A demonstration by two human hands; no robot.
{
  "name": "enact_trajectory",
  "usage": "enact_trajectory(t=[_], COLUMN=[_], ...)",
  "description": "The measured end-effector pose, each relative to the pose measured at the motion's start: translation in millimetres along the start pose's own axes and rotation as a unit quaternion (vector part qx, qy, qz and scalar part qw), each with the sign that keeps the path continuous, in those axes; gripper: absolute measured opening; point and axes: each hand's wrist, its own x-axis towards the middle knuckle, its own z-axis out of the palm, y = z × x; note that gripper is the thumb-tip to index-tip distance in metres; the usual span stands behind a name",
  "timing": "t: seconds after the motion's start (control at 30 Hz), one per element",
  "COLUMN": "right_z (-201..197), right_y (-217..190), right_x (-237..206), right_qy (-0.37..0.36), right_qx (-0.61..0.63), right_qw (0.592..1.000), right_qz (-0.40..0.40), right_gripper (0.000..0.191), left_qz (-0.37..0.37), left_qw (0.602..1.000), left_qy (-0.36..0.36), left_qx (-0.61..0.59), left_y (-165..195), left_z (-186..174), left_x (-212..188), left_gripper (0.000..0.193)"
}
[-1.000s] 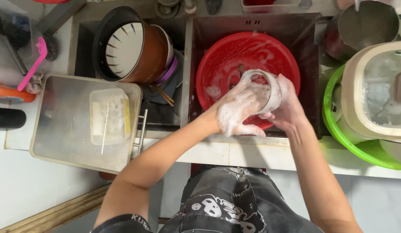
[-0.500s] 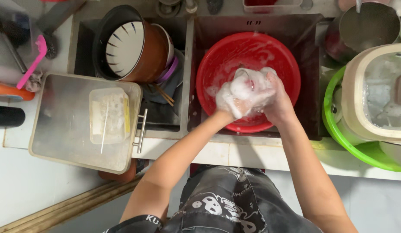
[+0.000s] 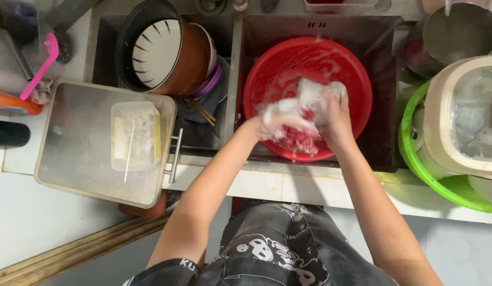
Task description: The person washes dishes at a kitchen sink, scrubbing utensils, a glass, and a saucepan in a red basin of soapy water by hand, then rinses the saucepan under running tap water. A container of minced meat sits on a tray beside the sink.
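A red round basin [image 3: 352,69] sits in the right sink bowl [image 3: 383,32], streaked with soap suds. Over its middle, both hands close around a foam-covered item [image 3: 309,95]; the lather hides what kind of thing it is. My left hand [image 3: 280,124] grips it from the near left side, thick with white foam. My right hand [image 3: 333,116] wraps it from the right, fingers curled over the top. Both forearms reach in from the bottom of the view.
The left sink bowl holds a brown pot with a striped white bowl [image 3: 156,53] and chopsticks [image 3: 203,112]. A clear tray [image 3: 71,159] holding a small plastic box lies on the counter at left, near a pink-handled brush [image 3: 42,69]. A green basin [image 3: 415,164] with a cream container stands at right.
Both hands have shifted left from the basin's right side to its middle, turning the soapy item between them. More foam now covers it.
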Motion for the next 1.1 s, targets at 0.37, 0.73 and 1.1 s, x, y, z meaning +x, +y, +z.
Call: enact_trajectory(t=[0.37,0.73,1.1], right_z=[-15,-29,0], right_y=[-37,26,3], right_x=[5,10,-16], right_qy=[-0.159,-0.183,-0.145], right_qx=[0.122,0.559,0.045], right_qw=[0.955,0.77,0.988], right_qz=[0.22,0.247,0.027], right_gripper=[0.069,0.052,0.043], left_qz=[-0.112,-0.265,-0.232], left_qw=[0.907,0.873,0.757], left_qy=[0.02,0.256,0.412], left_qx=[0.404,-0.319,-0.451], left_y=[-46,-117,-125], left_z=[14,-3,-1], left_x=[20,3,0], left_gripper=[0.038,0.032,0.031])
